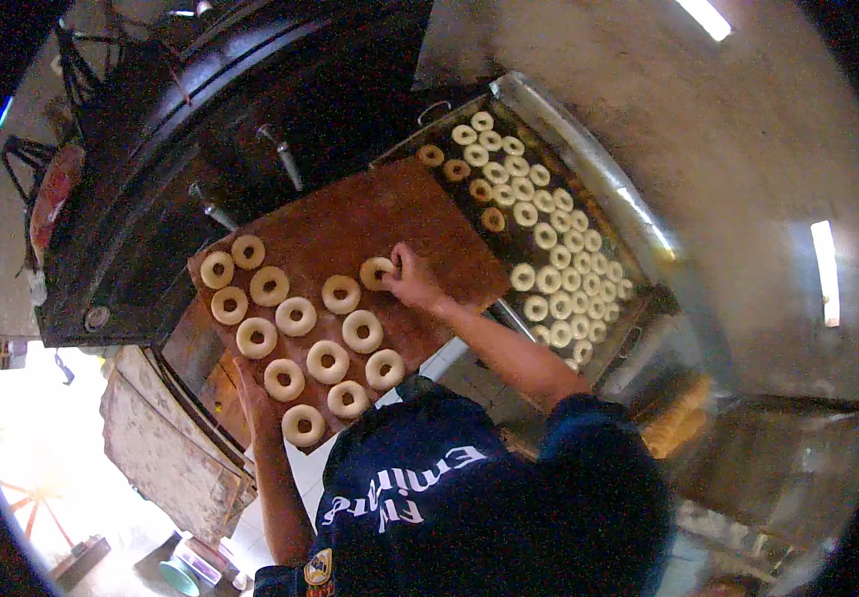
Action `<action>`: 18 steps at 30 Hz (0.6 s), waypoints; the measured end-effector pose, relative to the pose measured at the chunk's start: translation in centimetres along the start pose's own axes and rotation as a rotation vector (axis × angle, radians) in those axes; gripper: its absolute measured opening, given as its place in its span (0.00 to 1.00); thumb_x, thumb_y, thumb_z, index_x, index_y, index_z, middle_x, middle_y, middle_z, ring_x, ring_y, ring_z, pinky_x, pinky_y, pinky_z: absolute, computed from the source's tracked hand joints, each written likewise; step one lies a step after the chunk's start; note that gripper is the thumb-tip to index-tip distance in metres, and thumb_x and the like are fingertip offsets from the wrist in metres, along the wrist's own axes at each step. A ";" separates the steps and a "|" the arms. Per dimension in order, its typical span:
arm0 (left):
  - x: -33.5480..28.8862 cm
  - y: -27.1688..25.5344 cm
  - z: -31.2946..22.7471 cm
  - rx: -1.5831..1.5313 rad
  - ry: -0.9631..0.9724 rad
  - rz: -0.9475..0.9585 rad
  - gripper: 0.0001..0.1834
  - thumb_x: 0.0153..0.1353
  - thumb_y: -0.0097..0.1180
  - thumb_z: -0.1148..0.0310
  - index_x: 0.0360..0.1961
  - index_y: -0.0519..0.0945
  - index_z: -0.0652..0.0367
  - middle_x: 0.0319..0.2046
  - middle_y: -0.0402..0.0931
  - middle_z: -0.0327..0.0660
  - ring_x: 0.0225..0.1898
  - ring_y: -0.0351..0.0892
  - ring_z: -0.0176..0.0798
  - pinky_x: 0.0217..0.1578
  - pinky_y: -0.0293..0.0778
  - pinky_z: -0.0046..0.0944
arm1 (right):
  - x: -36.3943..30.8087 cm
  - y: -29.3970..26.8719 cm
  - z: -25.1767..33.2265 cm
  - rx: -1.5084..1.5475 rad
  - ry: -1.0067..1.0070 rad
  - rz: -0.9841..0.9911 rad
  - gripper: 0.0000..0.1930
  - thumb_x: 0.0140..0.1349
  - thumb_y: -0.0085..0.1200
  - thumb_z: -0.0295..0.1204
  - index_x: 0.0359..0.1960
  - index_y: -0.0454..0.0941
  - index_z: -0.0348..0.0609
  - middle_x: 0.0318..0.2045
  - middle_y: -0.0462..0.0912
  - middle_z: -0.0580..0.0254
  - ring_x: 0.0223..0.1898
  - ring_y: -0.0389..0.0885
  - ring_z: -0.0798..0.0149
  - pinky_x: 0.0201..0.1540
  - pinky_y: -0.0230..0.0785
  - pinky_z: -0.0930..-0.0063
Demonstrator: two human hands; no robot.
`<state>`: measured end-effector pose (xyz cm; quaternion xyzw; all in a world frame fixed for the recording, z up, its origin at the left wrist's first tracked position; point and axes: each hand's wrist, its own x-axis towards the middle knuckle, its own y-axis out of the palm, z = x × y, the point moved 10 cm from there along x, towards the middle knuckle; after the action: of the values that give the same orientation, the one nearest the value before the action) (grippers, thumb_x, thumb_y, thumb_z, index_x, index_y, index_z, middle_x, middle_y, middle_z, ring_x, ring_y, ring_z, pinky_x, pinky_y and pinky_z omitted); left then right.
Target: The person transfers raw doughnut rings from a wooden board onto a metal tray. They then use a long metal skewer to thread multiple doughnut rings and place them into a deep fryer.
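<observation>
My right hand [415, 282] pinches the edge of a pale dough ring [378, 274] over a brown board [390, 209]. Several more raw dough rings [327, 361] lie in loose rows on the left and near part of that board. At the board's lower left edge, my left hand [257, 398] grips the board, its fingers partly hidden. To the right of the board, a wide frying pan [524, 328] of dark oil holds many rings. Most of those frying rings [545, 236] look pale, while a few along the pan's left side [481, 190] are browner.
A large dark metal housing [250, 109] with protruding bolts [288, 164] rises beyond the board. Bare wall [768, 129] stands behind the pan's metal rim [589, 149]. At lower left are a worn slab [166, 438] and a greenish bowl [179, 575] on the bright floor.
</observation>
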<state>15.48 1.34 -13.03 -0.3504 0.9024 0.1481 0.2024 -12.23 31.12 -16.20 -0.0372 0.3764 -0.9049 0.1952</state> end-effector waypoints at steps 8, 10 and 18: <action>1.1 -5.6 -0.5 -0.034 -0.019 0.041 0.39 0.79 0.35 0.38 0.70 0.69 0.63 0.62 0.78 0.47 0.59 0.80 0.43 0.59 0.79 0.44 | -0.5 -14.7 -13.7 -0.314 0.085 -0.454 0.24 0.57 0.69 0.37 0.50 0.73 0.38 0.38 0.83 0.47 0.37 0.84 0.43 0.40 0.75 0.50; 1.0 -6.1 -0.3 -0.007 -0.008 0.022 0.39 0.79 0.35 0.38 0.70 0.69 0.64 0.61 0.78 0.47 0.58 0.80 0.43 0.59 0.79 0.44 | 0.5 -14.6 -13.0 -0.159 0.130 -0.316 0.24 0.58 0.66 0.34 0.53 0.75 0.38 0.44 0.83 0.47 0.46 0.83 0.41 0.47 0.74 0.47; 1.6 0.2 0.3 0.013 -0.001 0.041 0.39 0.79 0.36 0.38 0.69 0.70 0.64 0.61 0.78 0.47 0.58 0.81 0.44 0.58 0.80 0.44 | -6.8 1.6 13.8 -0.106 -0.695 0.282 0.32 0.57 0.62 0.33 0.66 0.73 0.45 0.65 0.75 0.49 0.70 0.69 0.45 0.78 0.49 0.43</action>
<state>14.36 0.70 -14.05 -0.3304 0.9103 0.1465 0.2020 -2.48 23.50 -6.96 -0.2998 0.3356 -0.7818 0.4316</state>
